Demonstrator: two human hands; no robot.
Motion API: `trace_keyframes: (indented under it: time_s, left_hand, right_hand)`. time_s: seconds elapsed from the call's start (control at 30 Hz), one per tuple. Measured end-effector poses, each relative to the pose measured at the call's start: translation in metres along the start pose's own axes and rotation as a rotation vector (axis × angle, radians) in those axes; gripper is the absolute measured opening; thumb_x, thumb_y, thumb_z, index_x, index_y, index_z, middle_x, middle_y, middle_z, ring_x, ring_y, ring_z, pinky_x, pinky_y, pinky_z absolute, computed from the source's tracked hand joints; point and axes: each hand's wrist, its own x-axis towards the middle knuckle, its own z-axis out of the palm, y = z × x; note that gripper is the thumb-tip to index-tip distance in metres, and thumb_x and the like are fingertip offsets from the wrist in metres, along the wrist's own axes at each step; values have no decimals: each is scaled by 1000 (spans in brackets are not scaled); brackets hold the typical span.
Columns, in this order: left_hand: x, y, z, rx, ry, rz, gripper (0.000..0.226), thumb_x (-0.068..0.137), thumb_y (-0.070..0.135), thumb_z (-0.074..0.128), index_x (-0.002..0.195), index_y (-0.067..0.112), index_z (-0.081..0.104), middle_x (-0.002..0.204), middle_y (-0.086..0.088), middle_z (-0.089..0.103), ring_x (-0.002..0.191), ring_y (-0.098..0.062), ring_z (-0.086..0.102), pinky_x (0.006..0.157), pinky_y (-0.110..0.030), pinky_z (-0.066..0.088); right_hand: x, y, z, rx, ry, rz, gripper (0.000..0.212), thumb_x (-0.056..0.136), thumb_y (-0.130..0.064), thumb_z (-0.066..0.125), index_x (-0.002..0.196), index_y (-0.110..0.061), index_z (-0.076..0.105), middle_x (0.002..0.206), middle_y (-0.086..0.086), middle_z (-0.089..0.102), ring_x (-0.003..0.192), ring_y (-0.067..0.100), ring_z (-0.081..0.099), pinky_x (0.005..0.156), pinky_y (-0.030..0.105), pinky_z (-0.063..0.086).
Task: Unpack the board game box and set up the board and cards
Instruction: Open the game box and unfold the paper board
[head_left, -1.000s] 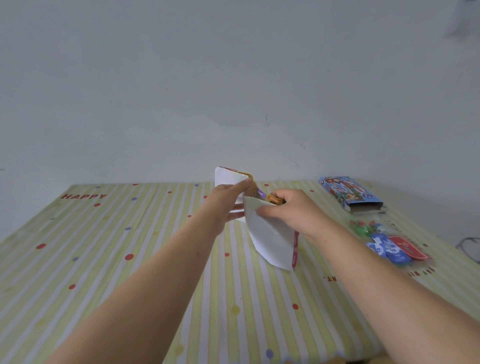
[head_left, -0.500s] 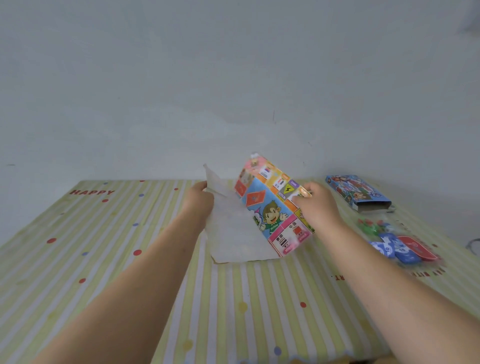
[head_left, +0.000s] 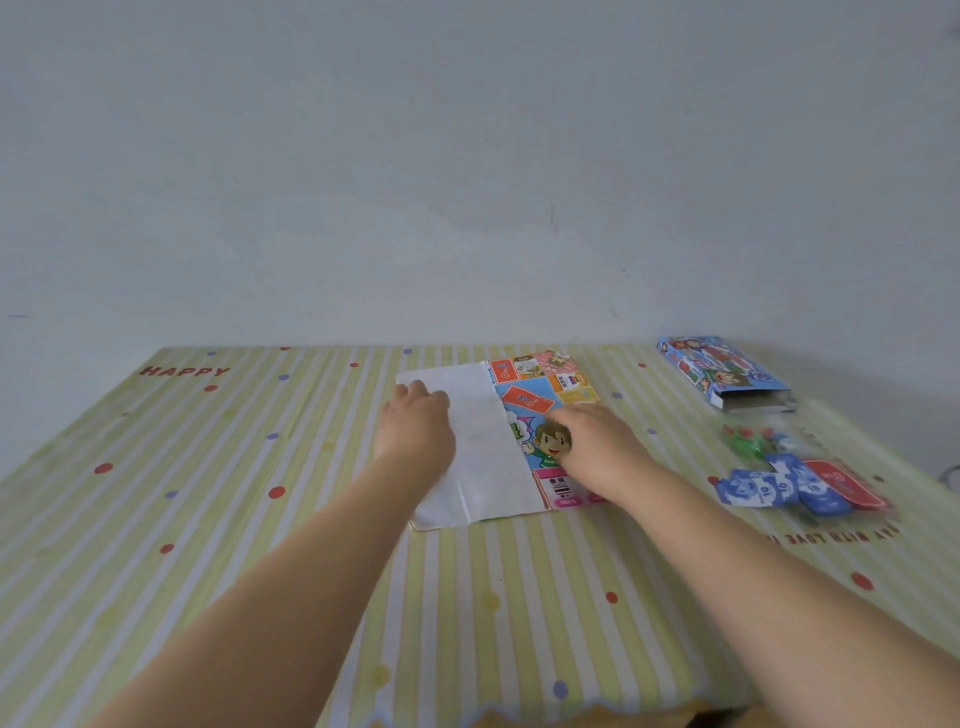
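Observation:
The paper game board (head_left: 524, 402) lies partly unfolded on the striped tablecloth (head_left: 249, 519). Its right part shows colourful printed squares and a cartoon face; a white flap (head_left: 480, 457) still covers its left part. My left hand (head_left: 415, 428) rests on the left edge of that white flap. My right hand (head_left: 597, 447) presses flat on the printed part. The open blue game box (head_left: 722, 376) lies at the far right. In front of it sits a clear bag (head_left: 795, 483) of blue and red cards and green pieces.
The table stands against a plain pale wall. Its right edge runs just past the box and the bag. A dark cable (head_left: 950, 475) shows beyond that edge.
The board was held up folded in both hands, then opened and tilted. Now it lies flat on the table with both hands pressing on it.

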Motion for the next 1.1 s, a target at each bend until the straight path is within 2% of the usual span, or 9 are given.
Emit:
trace_keyframes:
  time_s: [0.13, 0.27, 0.47, 0.53, 0.67, 0.83, 0.93, 1.0, 1.1]
  left_hand:
    - [-11, 26, 4, 23, -133, 53, 34, 95, 34, 43, 119, 15, 57, 118, -6, 51, 115, -25, 46, 83, -35, 43]
    - [-12, 37, 8, 91, -141, 49, 59, 88, 65, 42, 120, 18, 56, 120, -4, 52, 116, -25, 45, 84, -35, 44]
    - [-14, 46, 12, 25, -220, 21, 94, 64, 87, 50, 131, 20, 46, 127, -4, 48, 122, -26, 41, 94, -39, 39]
    - [-14, 47, 15, -7, -212, 11, 90, 65, 82, 55, 131, 21, 45, 127, -4, 49, 121, -26, 42, 96, -39, 40]
    - [-16, 48, 10, -84, -130, 31, 59, 76, 54, 62, 122, 18, 50, 118, -2, 52, 111, -22, 50, 84, -34, 44]
    - [-17, 47, -8, -17, -81, 76, 13, 82, 27, 54, 86, 16, 56, 91, -1, 57, 79, -21, 54, 54, -25, 34]
    - [-16, 45, -20, -151, -11, 15, 11, 86, 23, 50, 91, 15, 56, 85, -1, 57, 75, -23, 54, 52, -25, 34]
    - [-15, 38, -31, -345, 44, -44, 12, 89, 23, 49, 95, 15, 56, 81, 1, 57, 72, -21, 55, 52, -26, 37]
    - [-12, 25, -44, -562, 142, -107, 12, 91, 19, 46, 97, 14, 55, 77, 2, 59, 66, -17, 55, 56, -30, 42]
  right_hand:
    - [-1, -6, 6, 87, -81, -1, 40, 91, -17, 54, 130, -23, 56, 125, 3, 58, 115, 24, 53, 83, 30, 44]
    - [0, -6, 7, 74, -83, 12, 10, 90, -20, 54, 88, -24, 63, 93, 0, 52, 90, 22, 51, 59, 26, 34]
    - [1, -2, 12, 79, -81, 55, 34, 91, -18, 52, 124, -24, 61, 124, 1, 58, 110, 22, 55, 82, 30, 45]
    - [1, -3, 10, 89, -95, 66, 36, 92, -18, 53, 127, -24, 60, 127, 1, 57, 114, 22, 54, 89, 32, 45]
    - [-2, -4, 8, 90, -121, 51, 10, 90, -27, 55, 82, -30, 60, 99, -1, 59, 96, 24, 57, 80, 34, 51]
    - [-7, -9, 4, 143, -177, 64, 36, 85, -46, 60, 110, -21, 64, 109, -3, 64, 94, 18, 61, 80, 36, 54]
    - [-7, -13, -1, 128, -187, 71, 24, 86, -29, 59, 109, -23, 61, 113, 1, 61, 95, 22, 60, 80, 34, 52]
    - [-6, -17, -5, 98, -175, 71, 50, 87, -13, 55, 135, -28, 53, 137, 2, 53, 113, 25, 58, 87, 36, 52]
    - [-7, -28, -8, 62, -201, 22, 76, 84, 7, 40, 146, -37, 38, 148, 0, 44, 102, 24, 61, 60, 27, 48]
